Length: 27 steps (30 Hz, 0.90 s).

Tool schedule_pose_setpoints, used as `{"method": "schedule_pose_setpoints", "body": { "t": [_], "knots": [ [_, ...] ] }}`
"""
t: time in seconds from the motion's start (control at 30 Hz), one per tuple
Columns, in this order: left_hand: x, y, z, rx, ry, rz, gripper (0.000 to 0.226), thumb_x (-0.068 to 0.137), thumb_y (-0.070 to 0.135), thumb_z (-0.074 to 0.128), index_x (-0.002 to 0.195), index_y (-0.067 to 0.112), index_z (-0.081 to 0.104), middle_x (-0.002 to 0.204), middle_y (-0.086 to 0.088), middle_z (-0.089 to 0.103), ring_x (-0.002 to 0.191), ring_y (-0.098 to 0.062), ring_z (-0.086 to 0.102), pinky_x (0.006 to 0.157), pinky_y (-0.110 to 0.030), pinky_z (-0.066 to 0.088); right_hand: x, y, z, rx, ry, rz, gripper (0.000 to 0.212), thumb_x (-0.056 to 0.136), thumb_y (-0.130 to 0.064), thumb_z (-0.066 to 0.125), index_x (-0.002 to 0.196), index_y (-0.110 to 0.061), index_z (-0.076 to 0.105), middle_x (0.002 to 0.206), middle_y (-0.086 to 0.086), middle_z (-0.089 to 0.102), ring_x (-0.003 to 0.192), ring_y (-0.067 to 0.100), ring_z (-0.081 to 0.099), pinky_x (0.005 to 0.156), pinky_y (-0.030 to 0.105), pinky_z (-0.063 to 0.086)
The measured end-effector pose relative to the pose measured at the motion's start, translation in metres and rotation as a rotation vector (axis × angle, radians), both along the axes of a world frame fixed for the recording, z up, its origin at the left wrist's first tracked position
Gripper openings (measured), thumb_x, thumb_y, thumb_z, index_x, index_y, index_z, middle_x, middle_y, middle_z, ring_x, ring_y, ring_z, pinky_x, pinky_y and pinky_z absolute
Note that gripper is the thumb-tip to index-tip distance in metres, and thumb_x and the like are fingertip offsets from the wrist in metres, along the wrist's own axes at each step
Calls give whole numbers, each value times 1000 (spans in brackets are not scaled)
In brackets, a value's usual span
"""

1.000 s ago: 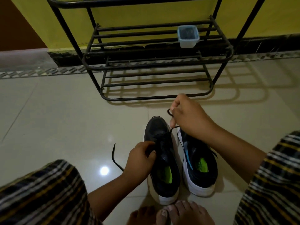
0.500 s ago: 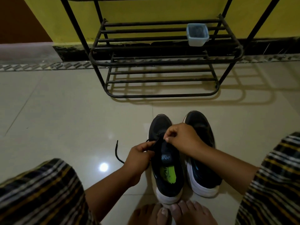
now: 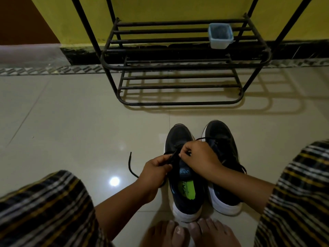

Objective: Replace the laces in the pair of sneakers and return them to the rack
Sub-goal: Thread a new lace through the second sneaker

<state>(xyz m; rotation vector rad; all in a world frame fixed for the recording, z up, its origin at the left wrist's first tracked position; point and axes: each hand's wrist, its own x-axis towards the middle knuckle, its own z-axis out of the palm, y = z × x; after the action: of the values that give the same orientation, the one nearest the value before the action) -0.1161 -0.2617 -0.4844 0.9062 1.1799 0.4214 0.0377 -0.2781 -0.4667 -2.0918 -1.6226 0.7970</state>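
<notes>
Two black sneakers with white soles stand side by side on the floor, toes toward the rack: the left sneaker (image 3: 185, 195) and the right sneaker (image 3: 222, 138). My left hand (image 3: 154, 172) pinches a black lace (image 3: 130, 164) at the left sneaker's eyelets; its loose end trails left over the tiles. My right hand (image 3: 199, 155) is curled over the same sneaker's tongue and pinches the lace there. The eyelets are hidden under my fingers. A black metal shoe rack (image 3: 181, 65) stands against the yellow wall ahead.
A small pale blue plastic container (image 3: 220, 35) sits on the rack's upper shelf at the right. My bare feet (image 3: 192, 232) touch the sneakers' heels. My knees in striped cloth (image 3: 44, 209) flank the view. Glossy tile floor (image 3: 71, 125) spreads to the left.
My right hand came down from in front of the rack, where it pulled the lace up, onto the left sneaker's tongue. The left hand stayed at the eyelets. The view tilted slightly.
</notes>
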Motion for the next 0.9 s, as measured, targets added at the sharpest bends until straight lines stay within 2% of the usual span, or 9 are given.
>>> {"method": "schedule_pose_setpoints", "body": {
  "t": [0.17, 0.33, 0.57, 0.67, 0.77, 0.83, 0.9],
  "knots": [
    [0, 1, -3, 9, 0, 5, 42, 92, -7, 44, 97, 24, 71, 88, -1, 75, 90, -29, 55, 84, -40, 38, -1, -2, 0, 17, 18, 22, 13, 84, -18, 61, 72, -19, 67, 76, -1, 68, 72, 14, 62, 70, 37, 53],
    [1, 0, -2, 15, -2, 0, 38, 93, -5, 45, 101, 23, 70, 91, -2, 74, 89, -28, 58, 83, -38, 43, -2, -4, 3, 25, 3, 54, 13, 84, -17, 60, 74, -16, 68, 79, -1, 66, 74, 15, 61, 72, 36, 52],
    [2, 0, 3, 17, -28, -11, 34, 92, -7, 47, 112, 13, 67, 96, -5, 73, 83, -16, 67, 71, -22, 53, -6, -4, 2, 55, -13, 30, 14, 85, -16, 56, 77, -13, 67, 83, 3, 63, 75, 19, 59, 70, 36, 50],
    [1, 0, 2, 23, -19, -25, 35, 92, -5, 48, 111, 15, 69, 95, -7, 73, 86, -26, 58, 79, -34, 44, -6, -4, 2, 40, -56, 23, 14, 85, -17, 56, 76, -13, 66, 81, 0, 61, 76, 19, 59, 67, 32, 48],
    [2, 0, 1, 33, 9, -34, 34, 92, -2, 51, 105, 22, 71, 100, -14, 71, 88, -27, 54, 82, -39, 42, -6, -3, 0, 38, -58, -22, 15, 84, -17, 57, 75, -12, 67, 79, 2, 65, 74, 18, 60, 67, 32, 50],
    [2, 1, 2, 45, 18, -43, 27, 92, 7, 55, 101, 25, 73, 104, -21, 68, 88, -27, 51, 81, -40, 39, -6, -2, -1, 49, -31, -15, 15, 84, -17, 57, 74, -13, 67, 80, 3, 66, 74, 18, 61, 69, 35, 51],
    [2, 3, 5, 49, 2, -44, 19, 95, 19, 54, 100, 21, 73, 101, -24, 65, 87, -26, 51, 83, -42, 44, -6, -2, -2, 48, -18, 4, 14, 84, -18, 58, 75, -14, 68, 82, 2, 66, 76, 18, 61, 71, 36, 51]
  ]
}}
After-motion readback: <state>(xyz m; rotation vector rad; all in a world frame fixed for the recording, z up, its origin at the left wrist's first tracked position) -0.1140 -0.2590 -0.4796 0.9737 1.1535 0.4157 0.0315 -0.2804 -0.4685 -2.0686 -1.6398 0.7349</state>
